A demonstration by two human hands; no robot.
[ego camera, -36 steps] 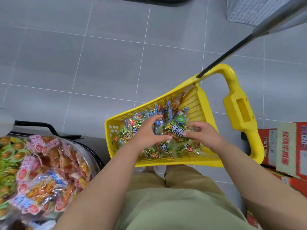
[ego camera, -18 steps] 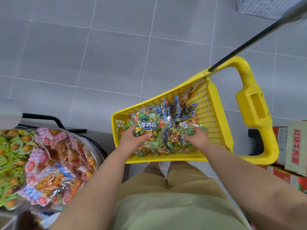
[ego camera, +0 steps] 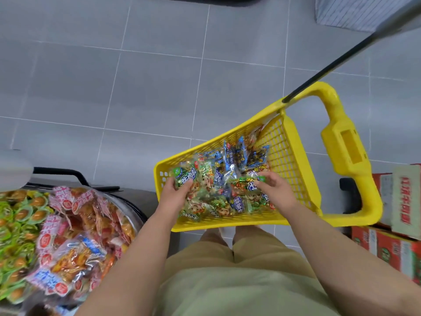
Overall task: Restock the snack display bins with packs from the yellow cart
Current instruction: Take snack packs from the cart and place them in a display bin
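**Head cam: both hands down in the cart, fingertips half buried**

Yellow cart sits around 4 o'clock on the grey tiles, heaped with snack packs. Left hand grips a green pack at the heap's 9 o'clock side. Right hand pinches a second green pack at its 3 o'clock side. Most fingertips are sunk in the wrappers, can't see them. Display bin at 8 o'clock is cut off by the frame edge, and its labels are too blurry to read.

The plastic mesh cart is bright yellow. The shiny snack packs are green and blue. The floor tiles are grey.
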